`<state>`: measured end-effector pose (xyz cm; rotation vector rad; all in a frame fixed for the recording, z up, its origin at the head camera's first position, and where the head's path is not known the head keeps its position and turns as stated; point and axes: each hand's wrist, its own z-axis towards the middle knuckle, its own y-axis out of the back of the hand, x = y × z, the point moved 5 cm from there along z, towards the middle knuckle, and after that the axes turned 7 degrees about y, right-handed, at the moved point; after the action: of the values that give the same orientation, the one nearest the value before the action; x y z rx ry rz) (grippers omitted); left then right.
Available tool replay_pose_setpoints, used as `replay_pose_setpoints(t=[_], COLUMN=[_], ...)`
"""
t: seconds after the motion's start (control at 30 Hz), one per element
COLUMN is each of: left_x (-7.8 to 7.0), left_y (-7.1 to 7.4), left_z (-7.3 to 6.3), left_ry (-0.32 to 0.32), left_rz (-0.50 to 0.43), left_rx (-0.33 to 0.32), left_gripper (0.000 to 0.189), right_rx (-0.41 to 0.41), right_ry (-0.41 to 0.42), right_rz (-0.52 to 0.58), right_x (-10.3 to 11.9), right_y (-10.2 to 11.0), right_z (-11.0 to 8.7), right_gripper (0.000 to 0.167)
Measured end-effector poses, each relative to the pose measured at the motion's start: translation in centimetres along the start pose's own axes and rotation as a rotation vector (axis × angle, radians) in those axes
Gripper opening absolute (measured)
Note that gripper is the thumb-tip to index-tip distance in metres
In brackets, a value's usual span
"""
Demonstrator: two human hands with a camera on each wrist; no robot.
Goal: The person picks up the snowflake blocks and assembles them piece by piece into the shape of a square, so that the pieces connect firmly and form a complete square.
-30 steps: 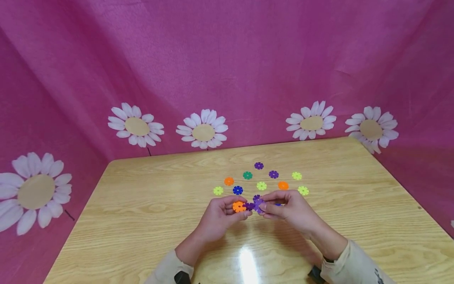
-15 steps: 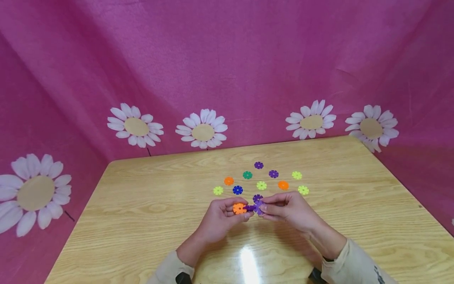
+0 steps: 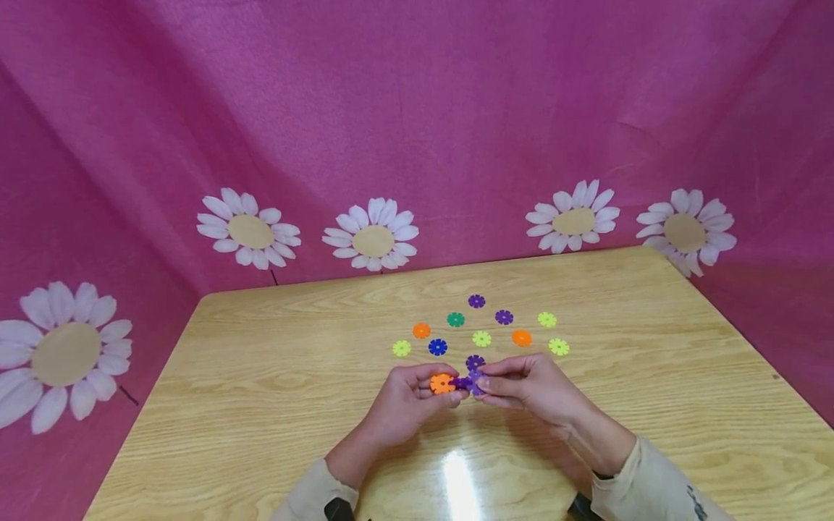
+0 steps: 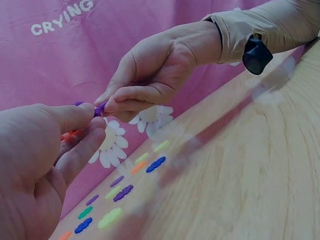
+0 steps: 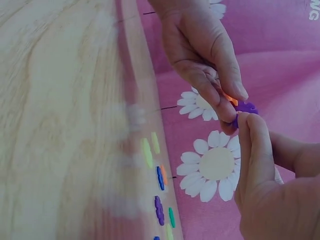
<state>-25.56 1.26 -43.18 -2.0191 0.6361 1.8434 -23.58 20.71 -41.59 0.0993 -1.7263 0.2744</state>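
My left hand [image 3: 400,409] pinches a small joined piece of notched plastic snowflake discs, with an orange disc [image 3: 442,383] showing between its thumb and fingers. A dark purple disc [image 3: 460,383], seen nearly edge-on, is slotted against the orange one. On the right side of the piece, my right hand [image 3: 544,391] pinches a lighter purple disc [image 3: 477,383] between thumb and fingers. Both hands meet above the table, fingertips close together. The wrist views show purple plastic [image 4: 99,109] between the two hands, largely covered by the fingers.
Several loose snowflake discs lie flat on the wooden table [image 3: 260,405] beyond the hands, among them a green disc [image 3: 455,319], a blue disc [image 3: 438,347] and a yellow disc [image 3: 558,346]. A pink flowered cloth [image 3: 456,145] hangs behind the table.
The dark purple disc has tilted from more face-on to nearly edge-on. Both hands have lowered very slightly, keeping their holds. The loose discs stay in place.
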Motion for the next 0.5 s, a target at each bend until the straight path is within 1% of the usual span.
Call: replay_pose_setpoints(t=[0.13,0.23,0.33,0.5], left_x=[-0.2,-0.2,-0.2,-0.1], left_y=[0.1,0.2,0.2,-0.2], left_z=[0.0,0.1,0.1,0.0], left_ry=[-0.001,0.002,-0.008,-0.034], left_rz=[0.026,0.034,0.063,0.13], left_rx=[0.007,0.001,-0.004,-0.013], left_gripper=[0.03,0.037,0.04,0.035], right_rx=[-0.001,0.0,0.006,0.031], right_ry=[0.013,0.022,0.012,0.001], right_rz=[-0.027,-0.042,-0.038,-0.024], right_x=[0.1,0.1,-0.1,-0.4], right_y=[0.1,0.0,-0.3,-1.0], right_z=[0.0,0.1,0.1,0.0], right_gripper=[0.033,0.037,0.038,0.04])
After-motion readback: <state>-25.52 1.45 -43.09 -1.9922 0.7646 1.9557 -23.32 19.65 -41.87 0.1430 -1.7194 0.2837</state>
